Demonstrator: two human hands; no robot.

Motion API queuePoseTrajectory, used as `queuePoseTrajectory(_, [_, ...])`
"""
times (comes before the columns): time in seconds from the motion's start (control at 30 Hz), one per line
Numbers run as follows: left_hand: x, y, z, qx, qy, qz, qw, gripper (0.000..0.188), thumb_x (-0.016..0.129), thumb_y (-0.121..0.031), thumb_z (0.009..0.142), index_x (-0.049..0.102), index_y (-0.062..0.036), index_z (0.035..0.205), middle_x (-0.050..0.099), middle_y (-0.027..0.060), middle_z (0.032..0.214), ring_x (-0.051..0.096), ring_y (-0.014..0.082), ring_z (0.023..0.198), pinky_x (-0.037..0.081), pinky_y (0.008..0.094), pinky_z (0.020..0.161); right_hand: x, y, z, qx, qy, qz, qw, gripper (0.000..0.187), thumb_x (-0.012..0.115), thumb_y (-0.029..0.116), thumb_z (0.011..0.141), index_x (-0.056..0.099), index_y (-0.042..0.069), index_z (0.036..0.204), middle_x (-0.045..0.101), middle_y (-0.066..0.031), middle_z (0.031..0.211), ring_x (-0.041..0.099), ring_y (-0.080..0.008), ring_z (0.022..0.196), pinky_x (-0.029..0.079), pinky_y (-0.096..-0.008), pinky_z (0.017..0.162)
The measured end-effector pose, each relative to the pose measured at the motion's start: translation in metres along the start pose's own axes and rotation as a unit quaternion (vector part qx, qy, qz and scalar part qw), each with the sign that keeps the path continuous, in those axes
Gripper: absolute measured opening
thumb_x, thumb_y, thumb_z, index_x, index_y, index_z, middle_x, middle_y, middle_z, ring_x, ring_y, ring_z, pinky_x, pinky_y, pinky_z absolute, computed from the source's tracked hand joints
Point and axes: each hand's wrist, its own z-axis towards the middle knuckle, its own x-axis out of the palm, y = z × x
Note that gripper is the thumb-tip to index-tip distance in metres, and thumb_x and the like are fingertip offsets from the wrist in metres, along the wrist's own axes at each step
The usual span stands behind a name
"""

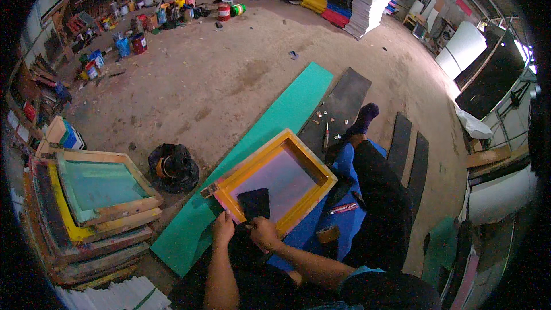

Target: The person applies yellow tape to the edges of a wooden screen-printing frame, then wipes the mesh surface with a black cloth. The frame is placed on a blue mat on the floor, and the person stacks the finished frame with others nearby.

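Note:
A yellow wooden screen-printing frame with pale mesh stretched across it lies tilted before me, over my lap and a blue sheet. At its near left corner my left hand is closed on the frame's edge. My right hand grips a flat, dark, squarish piece that lies over the near part of the mesh; its exact kind cannot be made out. The fingers of the right hand are partly hidden by their own bend. A strip of tape or cloth sticks to the frame's left corner.
Long green and black boards lie on the floor ahead. A tape roll and a red cutter are beside my leg. Stacked screen frames and a black bag stand left. Paint cans line the far left.

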Motion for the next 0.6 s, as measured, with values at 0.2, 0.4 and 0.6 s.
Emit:
queuePoseTrajectory(0.2, [0.011, 0.000, 0.005, -0.018, -0.010, -0.017, 1.000, 0.055, 0.036, -0.045, 0.104, 0.063, 0.0018, 0.116, 0.065, 0.0277, 0.106, 0.059, 0.0516, 0.099, 0.046, 0.0577, 0.087, 0.021, 0.034, 0.079, 0.083, 0.027, 0.025, 0.996, 0.022, 0.067, 0.021, 0.086, 0.069, 0.000, 0.092, 0.066, -0.0236, 0.095, 0.062, -0.0433, 0.096, 0.050, -0.0493, 0.084])
queuePoseTrajectory(0.4, [-0.005, -0.036, 0.006, -0.157, -0.050, -0.107, 0.980, 0.061, 0.038, -0.048, 0.103, 0.064, 0.0049, 0.117, 0.064, 0.0321, 0.110, 0.060, 0.0495, 0.104, 0.047, 0.0542, 0.090, 0.017, 0.039, 0.101, 0.066, 0.055, 0.062, 0.994, 0.024, 0.069, 0.024, 0.085, 0.068, 0.000, 0.088, 0.066, -0.0243, 0.096, 0.063, -0.0432, 0.094, 0.050, -0.0503, 0.082])
queuePoseTrajectory(0.6, [-0.012, -0.047, 0.000, -0.151, -0.181, -0.081, 0.969, 0.067, 0.038, -0.054, 0.102, 0.068, 0.0059, 0.106, 0.066, 0.0292, 0.111, 0.061, 0.0487, 0.103, 0.048, 0.0506, 0.090, 0.018, 0.057, 0.093, 0.084, 0.051, 0.070, 0.993, 0.021, 0.068, 0.019, 0.083, 0.068, -0.002, 0.085, 0.066, -0.0256, 0.093, 0.064, -0.0439, 0.092, 0.050, -0.0524, 0.079])
